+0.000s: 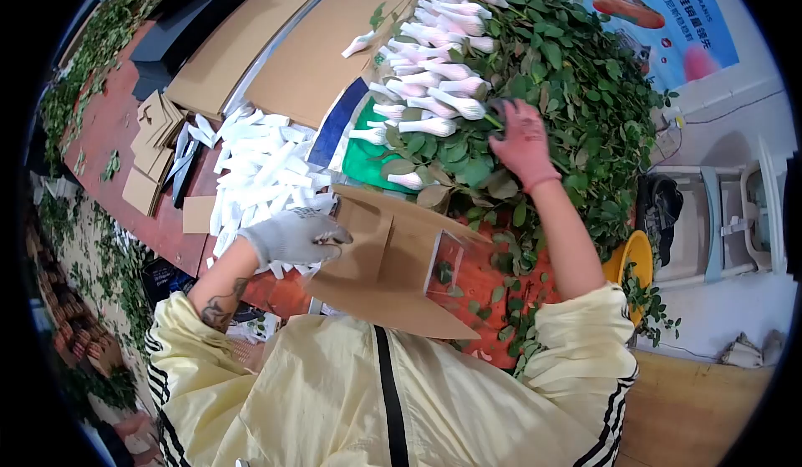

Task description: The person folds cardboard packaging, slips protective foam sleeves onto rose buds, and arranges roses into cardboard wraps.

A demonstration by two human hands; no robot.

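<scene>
My left hand (299,237), in a grey glove, is curled at the left edge of an open cardboard box (376,254), beside a heap of white foam net sleeves (259,170). Whether its fingers hold the box edge or a small thing is hidden. In a pinkish-red glove, my right hand (523,143) closes round a green stem at the near side of a large pile of leafy stems (576,74). Flower heads in white nets (434,74) lie in rows left of that hand. One netted flower (359,44) lies apart on flat cardboard (313,58).
Folded cardboard pieces (150,149) and black boxes (180,28) are at the upper left of the red table (109,133). A yellow basin (637,262) and a white rack (693,216) stand at the right. Loose leaves litter the table and floor.
</scene>
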